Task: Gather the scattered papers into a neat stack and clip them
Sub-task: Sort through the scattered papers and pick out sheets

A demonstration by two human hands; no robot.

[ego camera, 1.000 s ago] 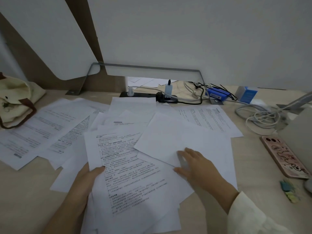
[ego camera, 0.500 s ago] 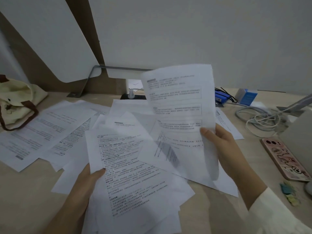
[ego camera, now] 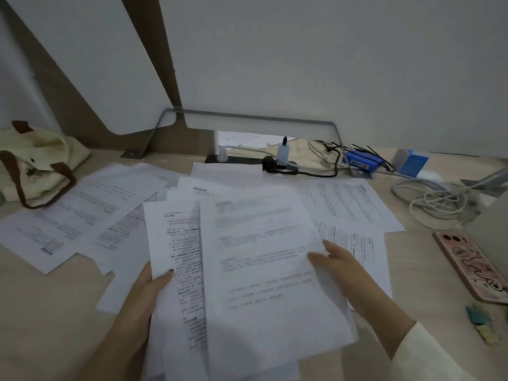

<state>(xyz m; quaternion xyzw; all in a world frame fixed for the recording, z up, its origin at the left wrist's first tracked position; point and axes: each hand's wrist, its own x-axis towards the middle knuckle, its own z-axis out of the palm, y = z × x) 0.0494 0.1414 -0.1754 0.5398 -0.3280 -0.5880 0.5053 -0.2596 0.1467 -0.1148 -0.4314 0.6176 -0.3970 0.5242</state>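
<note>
The left hand has its thumb pressed on the face of the gathered sheets. Its other fingers are hidden beneath, so the sheets lie pinched at their left edge. The right hand pinches the right edge of the top sheet, thumb on top, and this sheet overlaps the gathered ones. More scattered papers lie flat on the desk to the left and behind. A phone lies well to the right.
</note>
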